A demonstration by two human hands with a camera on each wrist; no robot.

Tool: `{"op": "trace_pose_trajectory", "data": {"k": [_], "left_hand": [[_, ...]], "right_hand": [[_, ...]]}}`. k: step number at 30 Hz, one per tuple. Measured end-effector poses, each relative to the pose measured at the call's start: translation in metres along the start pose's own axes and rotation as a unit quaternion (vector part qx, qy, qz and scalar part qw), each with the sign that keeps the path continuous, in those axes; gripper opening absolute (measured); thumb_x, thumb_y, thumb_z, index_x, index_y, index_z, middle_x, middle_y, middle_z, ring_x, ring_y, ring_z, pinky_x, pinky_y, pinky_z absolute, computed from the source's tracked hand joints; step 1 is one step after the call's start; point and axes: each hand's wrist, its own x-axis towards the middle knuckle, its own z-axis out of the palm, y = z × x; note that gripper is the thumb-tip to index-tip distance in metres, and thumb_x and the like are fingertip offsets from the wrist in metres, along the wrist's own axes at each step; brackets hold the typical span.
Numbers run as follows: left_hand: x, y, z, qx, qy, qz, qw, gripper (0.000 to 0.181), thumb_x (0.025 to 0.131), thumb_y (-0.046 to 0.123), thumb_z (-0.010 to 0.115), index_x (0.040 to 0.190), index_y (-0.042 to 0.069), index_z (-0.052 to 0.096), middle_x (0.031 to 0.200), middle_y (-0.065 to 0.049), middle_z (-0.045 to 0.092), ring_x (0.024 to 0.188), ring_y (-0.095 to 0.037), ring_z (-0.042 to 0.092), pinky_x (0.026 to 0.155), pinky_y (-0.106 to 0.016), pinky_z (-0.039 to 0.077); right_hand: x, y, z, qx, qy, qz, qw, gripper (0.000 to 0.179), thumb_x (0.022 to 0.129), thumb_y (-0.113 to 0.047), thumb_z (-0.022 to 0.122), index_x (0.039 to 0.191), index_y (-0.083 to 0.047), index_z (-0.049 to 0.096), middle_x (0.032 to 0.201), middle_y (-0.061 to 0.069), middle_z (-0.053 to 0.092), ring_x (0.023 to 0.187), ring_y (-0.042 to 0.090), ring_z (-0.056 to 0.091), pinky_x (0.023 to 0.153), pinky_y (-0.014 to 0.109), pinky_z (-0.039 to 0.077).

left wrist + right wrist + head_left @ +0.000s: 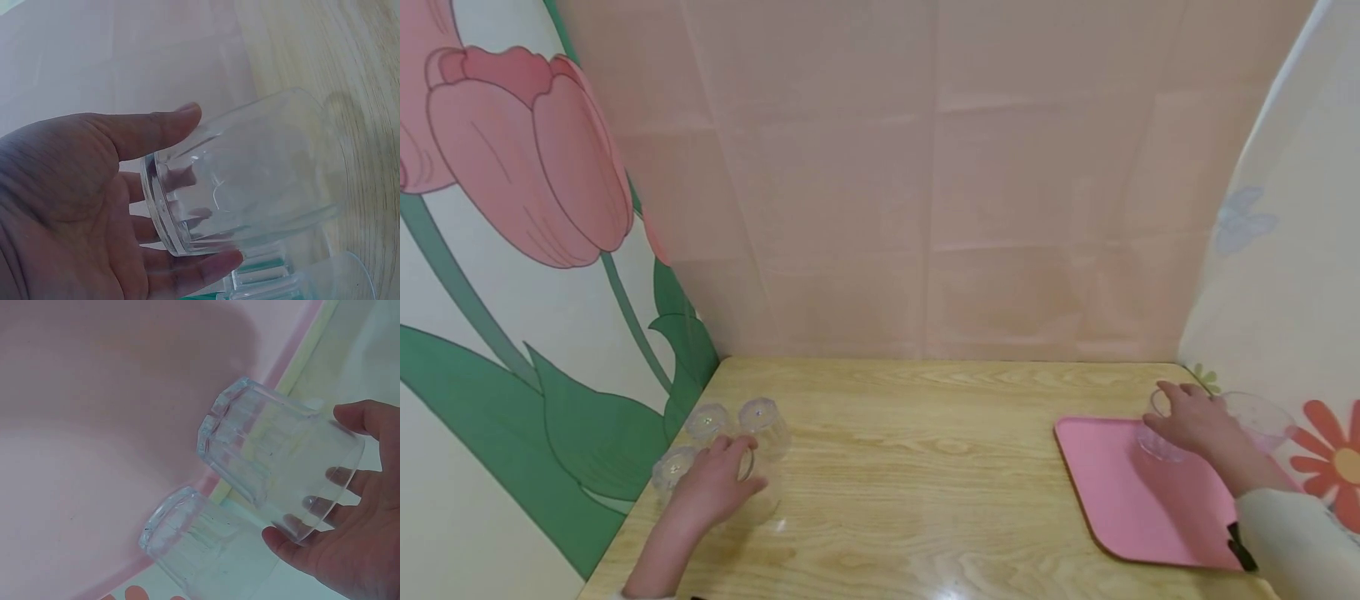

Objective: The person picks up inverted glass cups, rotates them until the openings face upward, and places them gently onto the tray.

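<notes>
So, I count 6 clear glasses here, 4 on the left and 2 on the right. The left hand (718, 479) has its thumb and fingers curled around the base end of 1 glass (250, 181), which is mouth-down at the left of the wooden worktop (925, 483); can't tell if its rim is touching the wood. Right near that hand are 3 upside-down glasses: the far-left glass (707, 421), the far-right glass (765, 429) and the near-left glass (672, 468).

Over at the other end there's 1 pink tray (1150, 500) with rounded corners. The right hand (1198, 425) grips 1 upright glass (275, 450) by the rim end, thumb on 1 side and fingers on the other, at the tray; can't tell whether its base is touching. Just beside it is 1 more glass, the tray-edge glass (206, 550), also base-down. Behind everything is 1 pinkish backdrop (925, 167).
</notes>
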Motion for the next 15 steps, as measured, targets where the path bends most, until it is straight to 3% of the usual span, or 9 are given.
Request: {"op": "trace_pose_trajectory", "data": {"k": [15], "left_hand": [[0.0044, 0.0075, 0.008, -0.025, 0.048, 0.016, 0.9984, 0.05, 0.086, 0.035, 0.081, 0.127, 0.012, 0.063, 0.118, -0.015, 0.06, 0.106, -0.034, 0.062, 0.08, -0.05, 0.054]], "right_hand": [[-0.0001, -0.0032, -0.0005, 0.002, -0.001, 0.006, 1.0, 0.08, 0.096, -0.042, 0.056, 0.141, 0.018, 0.03, 0.131, 0.052, 0.025, 0.113, 0.077, 0.024, 0.088, 0.084, 0.031]]}}
